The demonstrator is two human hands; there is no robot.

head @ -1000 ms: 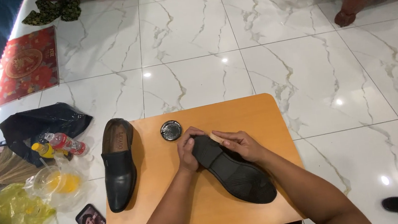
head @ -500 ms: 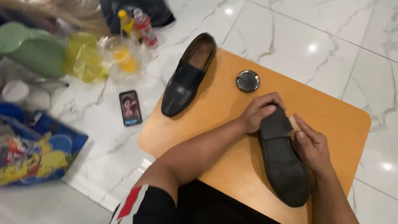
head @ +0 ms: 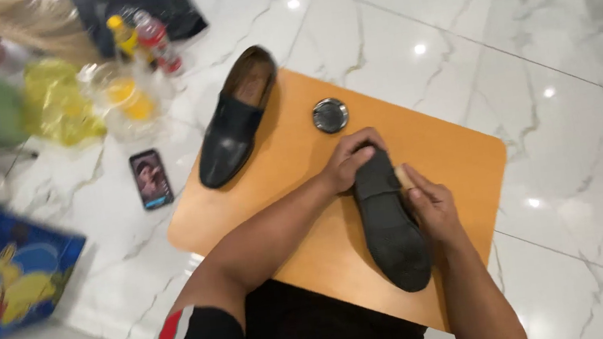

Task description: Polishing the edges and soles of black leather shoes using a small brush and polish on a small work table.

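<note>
The left hand (head: 351, 165) gripped the heel end of the upturned shoe (head: 388, 220) on the wooden table (head: 460, 150) — the right hand (head: 428, 204) closed on a pale brush at its side. The second shoe (head: 234, 120) waited upright by the open polish tin (head: 330, 115) — apparently untouched.

The right hand (head: 433, 207) hides most of a pale brush (head: 404, 177) beside the overturned shoe (head: 388, 220).
</note>
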